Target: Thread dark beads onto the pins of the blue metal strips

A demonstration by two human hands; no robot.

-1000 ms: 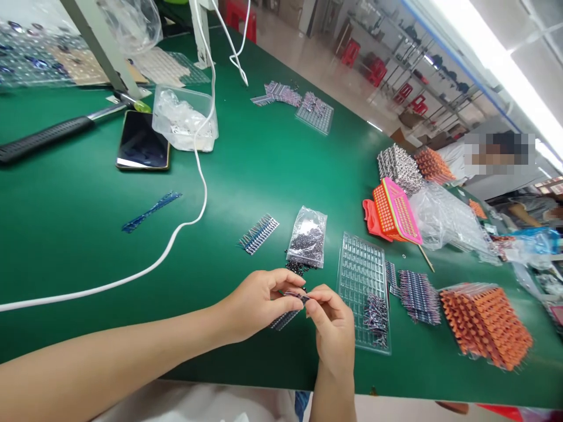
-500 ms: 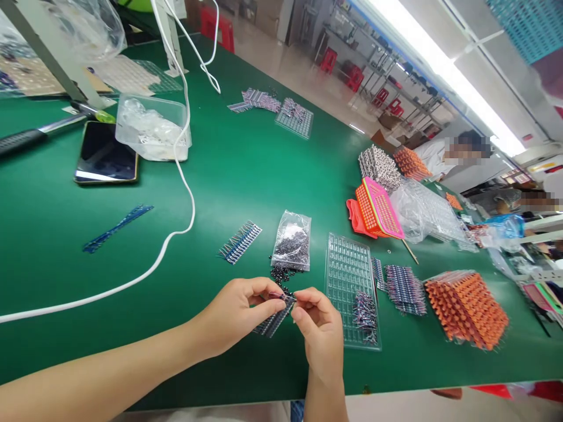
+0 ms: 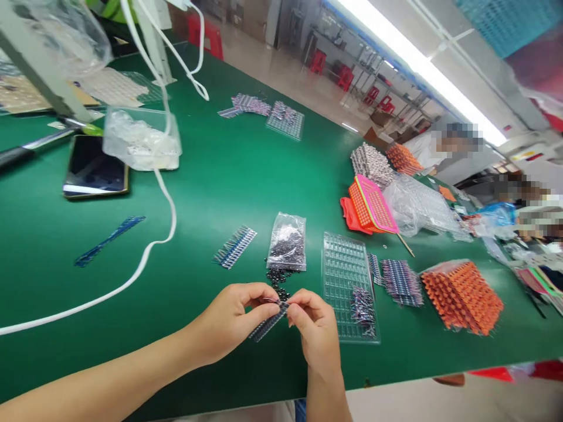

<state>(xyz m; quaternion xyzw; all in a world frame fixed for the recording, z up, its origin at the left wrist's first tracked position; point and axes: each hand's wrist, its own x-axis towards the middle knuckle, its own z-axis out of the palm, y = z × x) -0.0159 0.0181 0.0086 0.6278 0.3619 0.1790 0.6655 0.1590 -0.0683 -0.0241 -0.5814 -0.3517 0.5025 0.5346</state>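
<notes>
My left hand (image 3: 237, 319) pinches a small thin dark piece between thumb and forefinger. My right hand (image 3: 314, 328) is closed at the piece's other end, its fingertips almost touching the left ones. Under them a dark strip of small parts (image 3: 266, 328) lies on the green table, partly covered by my fingers. Loose black beads (image 3: 278, 280) spill just beyond my hands from a clear plastic bag (image 3: 287, 243). Right of my hands is a clear compartment tray (image 3: 345, 269) with a pile of small wired pieces (image 3: 363, 310) in it.
A blue-and-white strip (image 3: 235, 247) lies left of the bag. Farther left are a white cable (image 3: 149, 252), a phone (image 3: 94, 167) and a plastic tub (image 3: 143, 140). Orange stacked pieces (image 3: 461, 296) and a pink basket (image 3: 376, 205) stand right. A person (image 3: 457, 140) is beyond.
The camera view has shifted slightly. My fingertips have come closer together, with the right hand's fingers now nearer the small piece.
</notes>
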